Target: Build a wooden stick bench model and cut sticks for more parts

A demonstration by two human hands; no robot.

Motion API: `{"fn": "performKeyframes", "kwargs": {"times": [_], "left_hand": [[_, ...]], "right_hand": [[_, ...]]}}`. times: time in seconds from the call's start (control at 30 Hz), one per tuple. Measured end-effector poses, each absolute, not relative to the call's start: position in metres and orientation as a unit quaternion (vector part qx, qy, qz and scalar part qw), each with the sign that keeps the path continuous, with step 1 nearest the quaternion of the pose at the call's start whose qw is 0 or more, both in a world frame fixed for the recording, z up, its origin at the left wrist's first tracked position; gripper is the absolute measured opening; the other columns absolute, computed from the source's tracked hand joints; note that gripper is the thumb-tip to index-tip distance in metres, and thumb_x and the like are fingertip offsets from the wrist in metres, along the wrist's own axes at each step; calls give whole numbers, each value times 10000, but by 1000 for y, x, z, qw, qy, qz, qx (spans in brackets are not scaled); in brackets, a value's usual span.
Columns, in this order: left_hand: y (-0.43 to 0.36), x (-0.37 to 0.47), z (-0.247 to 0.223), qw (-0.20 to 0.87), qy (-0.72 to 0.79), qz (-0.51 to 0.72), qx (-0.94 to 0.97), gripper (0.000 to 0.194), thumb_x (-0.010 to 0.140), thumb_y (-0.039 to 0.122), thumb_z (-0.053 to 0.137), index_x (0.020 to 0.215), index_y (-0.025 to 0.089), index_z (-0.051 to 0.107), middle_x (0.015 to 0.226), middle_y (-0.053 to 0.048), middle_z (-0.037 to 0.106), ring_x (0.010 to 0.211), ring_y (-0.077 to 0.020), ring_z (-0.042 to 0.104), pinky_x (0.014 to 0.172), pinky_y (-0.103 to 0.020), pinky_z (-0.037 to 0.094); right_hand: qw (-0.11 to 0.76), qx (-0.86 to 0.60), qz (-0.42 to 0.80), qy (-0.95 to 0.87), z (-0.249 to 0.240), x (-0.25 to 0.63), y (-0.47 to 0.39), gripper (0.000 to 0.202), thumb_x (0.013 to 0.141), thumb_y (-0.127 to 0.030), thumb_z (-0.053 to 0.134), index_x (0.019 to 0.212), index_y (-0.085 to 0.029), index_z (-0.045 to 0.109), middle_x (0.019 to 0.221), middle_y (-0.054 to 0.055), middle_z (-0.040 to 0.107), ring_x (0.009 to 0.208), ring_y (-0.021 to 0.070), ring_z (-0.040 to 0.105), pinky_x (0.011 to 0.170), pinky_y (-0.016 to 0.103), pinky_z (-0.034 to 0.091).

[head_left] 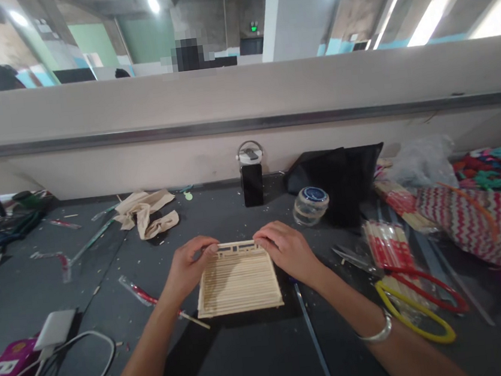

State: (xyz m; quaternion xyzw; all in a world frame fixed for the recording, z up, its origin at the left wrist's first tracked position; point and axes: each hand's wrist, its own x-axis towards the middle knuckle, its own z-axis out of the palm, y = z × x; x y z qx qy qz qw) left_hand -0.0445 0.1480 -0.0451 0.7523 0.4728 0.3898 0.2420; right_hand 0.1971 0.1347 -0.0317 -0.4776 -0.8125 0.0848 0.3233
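Observation:
A small panel of pale wooden sticks (238, 283), laid side by side within a frame, is in the middle of the head view. Along its far edge runs a strip with small rectangular gaps. My left hand (192, 262) pinches the far left corner between thumb and fingers. At the far right corner my right hand (287, 247) grips the panel the same way; a silver bracelet circles that wrist. Below the left hand lies a thin loose stick (195, 320), partly behind the forearm. A long thin blue-grey rod (313, 338) rests to the right of the panel.
Scissors with red and yellow handles (416, 314) and packaged sticks (388, 245) lie at right. A lidded jar (310, 206), a black bag (340, 181) and a phone (252, 185) stand behind. Left are crumpled cloth (147, 212), a white charger (56, 329) and a purple power strip (7, 375).

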Motion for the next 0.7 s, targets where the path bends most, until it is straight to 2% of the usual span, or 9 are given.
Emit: {"fn": "performKeyframes", "kwargs": {"times": [0.7], "left_hand": [[149,-46,-51,230,453,413,756,153,831,308,581,857,195,682,854,-36,691,742,-140,617,644,-215,449]], "right_hand": [[321,-481,82,-812,-33,196,134,115,897,-187,528,834,-196,624,846,21,660,845,172,572,785,289,428]]}}
